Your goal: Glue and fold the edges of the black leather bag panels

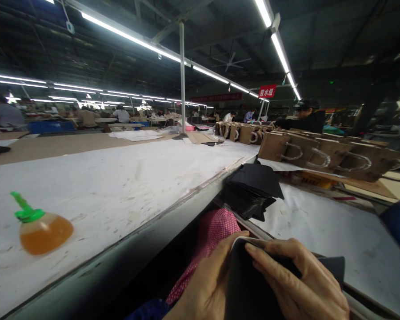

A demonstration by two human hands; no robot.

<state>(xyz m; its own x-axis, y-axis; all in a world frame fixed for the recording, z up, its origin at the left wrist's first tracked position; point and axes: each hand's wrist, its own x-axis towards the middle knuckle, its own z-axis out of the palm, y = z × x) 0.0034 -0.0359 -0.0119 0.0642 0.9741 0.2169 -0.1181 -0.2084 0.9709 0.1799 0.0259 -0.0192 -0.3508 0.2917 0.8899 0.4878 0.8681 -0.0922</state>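
Note:
Low in the view, both of my hands grip one black sheet [250,284], which looks like leather with a pale edge. My left hand [206,275] is closed on its left side, thumb near the top edge. The fingers of my right hand [296,275] press on the upper edge, where the sheet bends over. Part of the sheet sticks out to the right behind that hand. Just beyond my hands lies a stack of similar black pieces [253,186] at the table's edge.
A squeeze bottle [46,231] with a green nozzle and amber liquid stands on the white-covered table [113,186] to the left. Brown bags [306,151] with wrapped handles line the right-hand table. A post [182,80] rises at the back. A person in dark clothing [303,118] is beyond the bags.

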